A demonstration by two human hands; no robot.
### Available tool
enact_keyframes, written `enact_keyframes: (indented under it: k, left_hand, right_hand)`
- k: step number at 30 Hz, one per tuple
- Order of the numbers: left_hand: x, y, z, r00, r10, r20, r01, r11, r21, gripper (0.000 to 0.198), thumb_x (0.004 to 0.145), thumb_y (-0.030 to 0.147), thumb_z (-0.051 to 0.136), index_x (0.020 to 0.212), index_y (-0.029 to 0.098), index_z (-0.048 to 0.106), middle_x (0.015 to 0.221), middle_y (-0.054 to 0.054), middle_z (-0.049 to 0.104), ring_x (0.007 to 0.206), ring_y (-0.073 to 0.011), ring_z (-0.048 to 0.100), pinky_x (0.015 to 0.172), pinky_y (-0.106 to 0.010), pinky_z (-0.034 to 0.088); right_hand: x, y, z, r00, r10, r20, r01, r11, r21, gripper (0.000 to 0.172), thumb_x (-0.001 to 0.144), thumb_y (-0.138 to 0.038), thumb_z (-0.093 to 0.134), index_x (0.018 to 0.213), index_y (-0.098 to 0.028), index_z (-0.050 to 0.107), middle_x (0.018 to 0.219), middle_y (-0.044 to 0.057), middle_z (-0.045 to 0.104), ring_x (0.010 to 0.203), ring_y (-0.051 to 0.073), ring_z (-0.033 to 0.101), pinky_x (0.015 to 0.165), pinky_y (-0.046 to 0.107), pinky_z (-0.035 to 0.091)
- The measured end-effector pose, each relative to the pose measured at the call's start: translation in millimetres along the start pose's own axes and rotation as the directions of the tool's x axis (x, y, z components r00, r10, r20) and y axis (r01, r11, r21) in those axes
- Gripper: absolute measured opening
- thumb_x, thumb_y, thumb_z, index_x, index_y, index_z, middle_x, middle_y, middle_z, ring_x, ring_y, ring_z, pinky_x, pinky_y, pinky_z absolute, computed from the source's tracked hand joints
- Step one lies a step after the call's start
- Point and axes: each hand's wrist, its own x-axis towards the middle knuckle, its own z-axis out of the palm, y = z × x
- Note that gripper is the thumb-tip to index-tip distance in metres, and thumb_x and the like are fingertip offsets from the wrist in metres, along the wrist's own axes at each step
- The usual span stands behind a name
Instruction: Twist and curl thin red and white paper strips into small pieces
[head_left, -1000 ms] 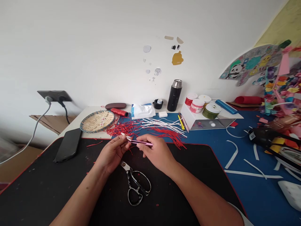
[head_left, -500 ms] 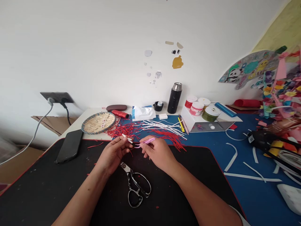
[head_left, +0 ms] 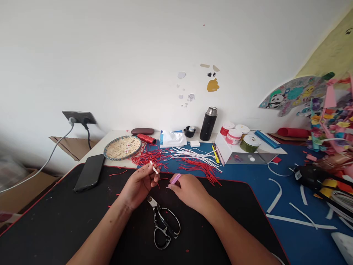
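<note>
My left hand point(head_left: 140, 184) pinches a short white strip point(head_left: 154, 168) between thumb and fingertips, its ends sticking out. To the right, my right hand point(head_left: 190, 189) is closed on pink tweezers point(head_left: 175, 178). Their tips point left, apart from the strip. Below the hands lie black-handled scissors point(head_left: 165, 224) on the black mat point(head_left: 209, 224), their blades partly hidden by my left hand. Beyond the hands lie a heap of red cords point(head_left: 149, 156), a bundle of white cords point(head_left: 193, 153) and a second bundle of red cords point(head_left: 202, 168).
A round woven basket point(head_left: 122, 148) and a phone point(head_left: 89, 173) lie to the left. A red thread spool point(head_left: 146, 138), a tissue pack point(head_left: 173, 139) and a black flask point(head_left: 209, 124) line the wall. Jars point(head_left: 234, 136) stand on a white box point(head_left: 245, 159); white strips point(head_left: 300, 222) lie at right.
My right hand has drawn the tweezers back from the white strip, and their angle has changed. The strip is turned in my left fingers. The whole view has shifted.
</note>
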Motion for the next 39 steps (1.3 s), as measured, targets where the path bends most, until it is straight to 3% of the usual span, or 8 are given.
enact_keyframes:
  k: [8, 12, 17, 21, 30, 39]
  left_hand:
    - [-0.3, -1.9, -2.8, 0.994, -0.031, 0.105, 0.036, 0.998, -0.052, 0.029, 0.073, 0.031, 0.095, 0.084, 0.012, 0.077, 0.074, -0.004, 0.068, 0.058, -0.0109, 0.060, 0.047, -0.018, 0.046]
    - [1.3, -3.0, -5.8, 0.992, -0.035, 0.119, 0.042, 0.998, -0.054, 0.028, 0.074, 0.029, 0.094, 0.086, 0.011, 0.076, 0.073, -0.003, 0.067, 0.058, -0.0114, 0.060, 0.047, -0.018, 0.046]
    - [3.5, -4.9, -8.9, 0.994, -0.020, 0.111, 0.026, 0.998, -0.049, 0.025, 0.078, 0.028, 0.092, 0.087, 0.010, 0.076, 0.073, -0.003, 0.067, 0.058, -0.0109, 0.060, 0.047, -0.018, 0.046]
    - [4.7, -7.8, -11.2, 0.996, -0.033, 0.088, 0.035, 0.999, -0.015, 0.025, 0.078, 0.028, 0.092, 0.087, 0.011, 0.076, 0.073, -0.002, 0.067, 0.057, -0.0105, 0.059, 0.047, -0.017, 0.046]
    - [2.3, -8.2, -9.5, 0.991, -0.085, 0.104, 0.085, 0.996, 0.006, 0.027, 0.073, 0.026, 0.095, 0.084, 0.010, 0.077, 0.071, -0.002, 0.064, 0.056, -0.0102, 0.057, 0.048, -0.018, 0.044]
    - [0.5, -10.0, -7.3, 0.982, -0.157, 0.109, 0.155, 0.988, 0.025, 0.030, 0.072, 0.029, 0.097, 0.085, 0.010, 0.078, 0.069, -0.002, 0.064, 0.056, -0.0099, 0.056, 0.046, -0.017, 0.043]
  right_hand:
    - [-0.1, -5.7, -1.4, 1.000, 0.001, 0.004, -0.001, 1.000, -0.018, 0.017, 0.098, -0.033, 0.071, 0.104, -0.020, 0.080, 0.100, 0.009, 0.083, 0.096, 0.028, 0.077, 0.077, 0.031, 0.048]
    - [0.2, -7.9, -7.8, 0.994, -0.033, -0.100, 0.043, 0.993, 0.106, 0.015, 0.101, -0.028, 0.066, 0.108, -0.021, 0.077, 0.096, 0.006, 0.082, 0.089, 0.024, 0.076, 0.075, 0.030, 0.048]
    - [0.6, -4.7, -11.8, 0.956, -0.048, -0.289, 0.142, 0.940, 0.311, 0.020, 0.104, -0.033, 0.060, 0.106, -0.021, 0.075, 0.097, 0.005, 0.081, 0.074, 0.019, 0.072, 0.068, 0.029, 0.049]
    - [-1.6, -6.6, -12.0, 0.942, -0.086, -0.325, 0.214, 0.899, 0.381, 0.020, 0.104, -0.034, 0.061, 0.110, -0.021, 0.075, 0.100, 0.005, 0.081, 0.076, 0.019, 0.074, 0.070, 0.029, 0.052]
    - [-5.4, -10.2, -12.8, 0.912, -0.222, -0.346, 0.348, 0.866, 0.360, 0.016, 0.105, -0.029, 0.061, 0.114, -0.024, 0.073, 0.110, 0.004, 0.081, 0.097, 0.020, 0.077, 0.083, 0.030, 0.055]
    - [-8.8, -11.6, -10.0, 0.869, -0.315, -0.382, 0.433, 0.857, 0.279, 0.015, 0.105, -0.027, 0.063, 0.116, -0.026, 0.073, 0.104, 0.002, 0.082, 0.090, 0.020, 0.078, 0.077, 0.028, 0.056]
